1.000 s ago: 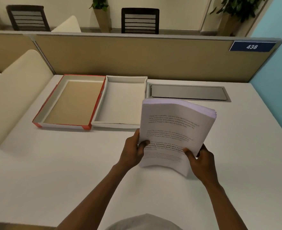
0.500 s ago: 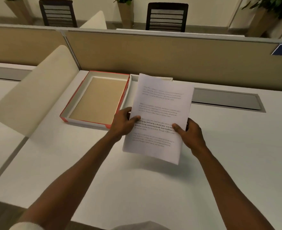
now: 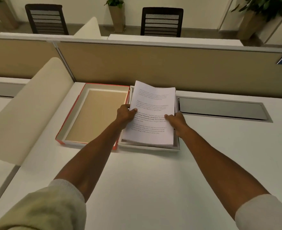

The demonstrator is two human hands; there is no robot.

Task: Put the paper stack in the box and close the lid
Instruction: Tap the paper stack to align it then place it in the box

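A thick paper stack (image 3: 151, 103) with printed text lies over the white box (image 3: 149, 148), covering nearly all of it; only the box's near rim and right wall show. Its far end curls slightly upward. My left hand (image 3: 125, 113) grips the stack's left edge, thumb on top. My right hand (image 3: 176, 121) holds the right edge, thumb on the page. The red-edged lid (image 3: 70, 121) lies upside down directly left of the box, its tan inside facing up.
A tan partition wall (image 3: 153, 67) runs behind the box. A grey cable-tray cover (image 3: 220, 109) is set into the desk to the right. A cream curved divider (image 3: 29, 105) rises on the left. Chairs and potted plants stand beyond the partition.
Both hands carried the stack forward and down, from in front of me at the desk's middle to over the white box. My view shifted right to left and closer.
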